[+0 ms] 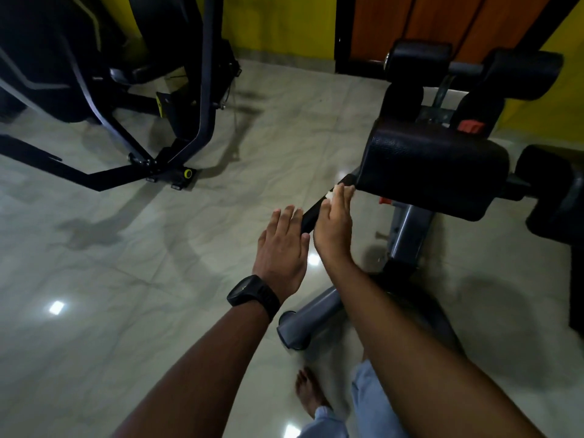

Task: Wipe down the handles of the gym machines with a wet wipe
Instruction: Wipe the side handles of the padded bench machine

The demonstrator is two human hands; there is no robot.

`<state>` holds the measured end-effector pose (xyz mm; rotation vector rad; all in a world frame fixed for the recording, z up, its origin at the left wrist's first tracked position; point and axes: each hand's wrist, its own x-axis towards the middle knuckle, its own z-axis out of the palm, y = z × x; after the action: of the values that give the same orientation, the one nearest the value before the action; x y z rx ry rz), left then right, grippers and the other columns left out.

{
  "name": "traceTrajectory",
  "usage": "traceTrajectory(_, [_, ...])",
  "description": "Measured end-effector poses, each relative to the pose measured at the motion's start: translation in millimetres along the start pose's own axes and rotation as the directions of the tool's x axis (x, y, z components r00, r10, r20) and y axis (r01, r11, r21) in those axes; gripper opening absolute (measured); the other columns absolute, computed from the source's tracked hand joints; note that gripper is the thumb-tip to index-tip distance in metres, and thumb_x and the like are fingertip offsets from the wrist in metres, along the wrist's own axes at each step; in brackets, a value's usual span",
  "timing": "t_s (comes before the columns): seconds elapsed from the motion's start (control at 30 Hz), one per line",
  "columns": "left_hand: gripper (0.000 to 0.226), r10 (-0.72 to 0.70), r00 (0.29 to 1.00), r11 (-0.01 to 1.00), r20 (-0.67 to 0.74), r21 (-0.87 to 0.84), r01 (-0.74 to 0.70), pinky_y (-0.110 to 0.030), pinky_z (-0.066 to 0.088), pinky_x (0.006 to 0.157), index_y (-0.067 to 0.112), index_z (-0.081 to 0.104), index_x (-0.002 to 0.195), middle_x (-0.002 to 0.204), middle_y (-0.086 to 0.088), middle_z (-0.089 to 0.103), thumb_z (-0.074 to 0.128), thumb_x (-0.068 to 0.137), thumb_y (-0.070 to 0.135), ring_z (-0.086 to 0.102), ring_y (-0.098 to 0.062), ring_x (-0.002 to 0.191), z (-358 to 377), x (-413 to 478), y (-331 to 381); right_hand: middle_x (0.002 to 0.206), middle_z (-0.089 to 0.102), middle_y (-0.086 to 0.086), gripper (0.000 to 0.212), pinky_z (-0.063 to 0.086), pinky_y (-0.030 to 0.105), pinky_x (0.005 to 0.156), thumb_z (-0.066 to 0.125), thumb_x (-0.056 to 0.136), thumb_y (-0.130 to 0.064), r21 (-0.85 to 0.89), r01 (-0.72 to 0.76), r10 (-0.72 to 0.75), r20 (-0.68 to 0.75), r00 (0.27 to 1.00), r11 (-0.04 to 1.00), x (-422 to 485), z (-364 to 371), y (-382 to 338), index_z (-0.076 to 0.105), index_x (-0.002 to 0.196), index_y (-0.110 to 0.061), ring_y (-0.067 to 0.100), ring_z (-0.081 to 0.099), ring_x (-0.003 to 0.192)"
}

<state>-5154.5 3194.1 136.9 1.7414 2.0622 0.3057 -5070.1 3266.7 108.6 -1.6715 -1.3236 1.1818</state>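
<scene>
I look down from the head camera at a black padded seat (433, 165) on a gym machine, right of centre. The handle (311, 216) sticks out from under the seat's lower left corner. It is a short black bar whose long axis runs diagonally. One end is tucked under the seat, and the free end points down and left toward the person.

The right hand (335, 222) lies along the handle, its fingers stretched straight toward the seat. A small white wipe (330, 195) shows at the fingertips, pressed against the bar just beside the seat's edge. I cannot see the thumb.

The left hand (281, 248) is flat and spread, palm down and holding nothing, just left of the handle's free end. I cannot tell whether its fingertips touch the bar. A black watch (252, 294) sits on that wrist.

Below the seat, a grey metal tube (303, 324) of the frame runs toward the person. A bare foot (311, 396) stands on the floor (126, 311) beside it. Beyond the seat are black roller pads (521, 71) and a red knob (471, 126). Far to the seat's left stands a second black machine (158, 121) with yellow trim.
</scene>
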Motion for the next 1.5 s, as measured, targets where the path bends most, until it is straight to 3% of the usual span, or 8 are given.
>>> traceTrajectory(0.2, [0.053,0.028,1.0,0.999,0.01,0.026,-0.028,-0.047,0.019,0.123,0.016,0.019,0.158,0.165,-0.004,0.017,0.029,0.108,0.032,0.008,-0.026,0.154,-1,-1,-2,0.129,0.06,0.013,0.039,0.043,0.03,0.095,0.036,0.106,-0.019,0.455,-0.375,0.452,-0.069,0.89,0.808,30,4,-21,0.049,0.14,-0.005,0.026,0.059,0.112])
traceTrajectory(0.3, [0.053,0.02,1.0,1.0,0.007,0.024,-0.02,-0.047,0.019,0.123,0.017,0.019,0.158,0.166,-0.005,0.016,0.03,0.108,0.032,0.007,-0.026,0.154,1,-1,-3,0.084,0.057,0.005,0.025,0.043,0.031,0.075,0.041,0.105,-0.021,0.649,-0.459,0.566,0.052,0.823,0.607,35,-6,-19,0.06,0.112,-0.007,0.017,0.051,0.069])
traceTrajectory(0.5, [0.053,0.014,1.0,1.0,-0.002,0.023,-0.014,-0.047,0.02,0.123,0.017,0.019,0.158,0.166,-0.005,0.015,0.03,0.108,0.032,0.007,-0.026,0.154,2,-1,-2,0.091,0.055,0.003,0.018,0.048,0.031,0.084,0.042,0.107,-0.025,0.784,-0.481,0.588,0.188,0.787,0.393,30,-15,-28,0.053,0.116,-0.013,0.02,0.055,0.085])
traceTrajectory(0.73, [0.052,0.027,1.0,1.0,-0.003,0.013,-0.027,-0.05,0.022,0.122,0.017,0.02,0.158,0.166,-0.005,0.015,0.03,0.108,0.031,0.008,-0.026,0.154,2,-1,-4,0.113,0.056,0.01,0.031,0.048,0.033,0.083,0.045,0.105,-0.017,0.734,-0.544,0.603,0.231,0.764,0.407,7,-4,-30,0.052,0.134,-0.011,0.028,0.056,0.099])
traceTrajectory(0.93, [0.053,0.043,0.999,0.999,0.001,0.016,-0.043,-0.05,0.022,0.122,0.015,0.02,0.158,0.166,-0.007,0.015,0.031,0.108,0.03,0.008,-0.027,0.154,1,-2,-6,0.152,0.041,0.011,0.041,0.034,0.011,0.099,0.041,0.105,-0.005,0.107,0.022,0.005,-0.251,0.968,0.994,-1,4,-21,0.045,0.145,-0.002,0.019,0.051,0.13])
traceTrajectory(1.07, [0.053,0.041,0.999,0.999,-0.009,0.015,-0.04,-0.049,0.021,0.122,0.017,0.02,0.158,0.166,-0.007,0.016,0.03,0.108,0.032,0.008,-0.027,0.154,1,-1,-5,0.146,0.046,0.011,0.047,0.046,0.02,0.092,0.049,0.102,-0.003,-0.326,0.38,-0.441,-0.136,0.887,0.866,15,-6,-4,0.041,0.148,-0.005,0.017,0.056,0.122])
traceTrajectory(1.33, [0.054,0.04,0.999,0.999,-0.013,-0.009,-0.041,-0.046,0.017,0.124,0.02,0.018,0.159,0.167,-0.005,0.012,0.03,0.108,0.032,0.005,-0.024,0.154,4,-1,-7,0.162,0.024,0.015,0.035,0.021,0.032,0.121,0.039,0.107,-0.018,-0.287,0.396,-0.388,0.086,0.917,0.872,2,-8,24,0.047,0.138,-0.005,0.025,0.013,0.153])
traceTrajectory(1.5, [0.052,0.043,0.999,0.999,-0.008,0.004,-0.043,-0.047,0.019,0.123,0.02,0.019,0.158,0.166,-0.006,0.014,0.029,0.108,0.032,0.007,-0.026,0.154,2,0,-7,0.146,0.047,0.027,0.032,0.024,0.031,0.117,0.041,0.106,-0.008,-0.493,0.528,-0.471,0.247,0.847,0.691,39,-24,13,0.056,0.128,0.008,0.033,0.03,0.148])
